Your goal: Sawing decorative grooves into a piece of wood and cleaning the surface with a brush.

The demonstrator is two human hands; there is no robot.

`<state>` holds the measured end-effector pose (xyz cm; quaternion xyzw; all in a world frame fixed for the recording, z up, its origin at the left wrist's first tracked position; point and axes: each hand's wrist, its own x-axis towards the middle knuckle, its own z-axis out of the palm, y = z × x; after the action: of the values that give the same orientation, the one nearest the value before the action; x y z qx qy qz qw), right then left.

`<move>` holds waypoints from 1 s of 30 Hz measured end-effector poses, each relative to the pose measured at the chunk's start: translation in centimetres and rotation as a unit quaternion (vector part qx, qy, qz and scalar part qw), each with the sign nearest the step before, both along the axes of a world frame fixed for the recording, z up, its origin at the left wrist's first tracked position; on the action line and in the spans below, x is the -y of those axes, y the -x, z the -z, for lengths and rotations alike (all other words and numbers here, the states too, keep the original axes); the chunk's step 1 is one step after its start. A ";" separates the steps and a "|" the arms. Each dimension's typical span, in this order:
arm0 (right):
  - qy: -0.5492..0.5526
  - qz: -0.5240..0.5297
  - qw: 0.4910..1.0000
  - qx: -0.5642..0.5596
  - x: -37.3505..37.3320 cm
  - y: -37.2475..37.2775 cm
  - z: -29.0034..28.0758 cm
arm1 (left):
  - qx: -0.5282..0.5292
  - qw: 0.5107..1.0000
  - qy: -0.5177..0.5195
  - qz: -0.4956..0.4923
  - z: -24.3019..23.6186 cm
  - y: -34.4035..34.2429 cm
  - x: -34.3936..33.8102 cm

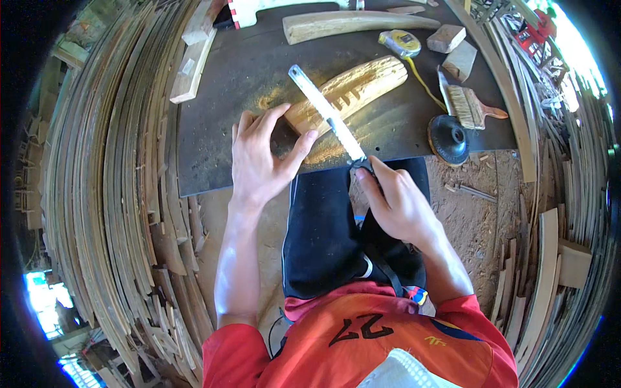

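Note:
A thick, rounded piece of wood lies slantwise on the dark table, with several short notches cut in its near side. My left hand steadies its left end, index finger on one side and thumb on the other. In my right hand is the dark handle of a narrow saw. Its long, bright blade points up and left, crossing over the wood left of the notches. Glare on the blade hides its teeth, and I cannot tell whether it touches the wood. Yellowish sawdust lies around the wood.
On the table are a yellow tape measure with its tape pulled out, a brush, a black round disc, wood blocks and a long curved wood piece. Stacked wood strips line the left side.

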<state>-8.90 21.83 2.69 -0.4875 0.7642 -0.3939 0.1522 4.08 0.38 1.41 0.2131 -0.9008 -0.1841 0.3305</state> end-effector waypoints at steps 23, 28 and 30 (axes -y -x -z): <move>0.009 -0.019 0.999 -0.030 1.3 0.8 0.3 | -0.022 0.998 0.052 0.009 1.0 0.3 0.4; -0.060 0.022 0.984 -0.168 1.1 -0.8 0.6 | 0.010 0.996 0.090 -0.014 1.0 0.0 0.5; -0.066 0.022 0.982 -0.173 1.0 -1.1 0.8 | 0.004 0.997 0.079 0.001 0.8 0.3 0.5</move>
<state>-7.80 20.85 1.85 -0.5201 0.8138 -0.2559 0.0406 3.81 -0.17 0.62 0.1862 -0.9140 -0.1117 0.3428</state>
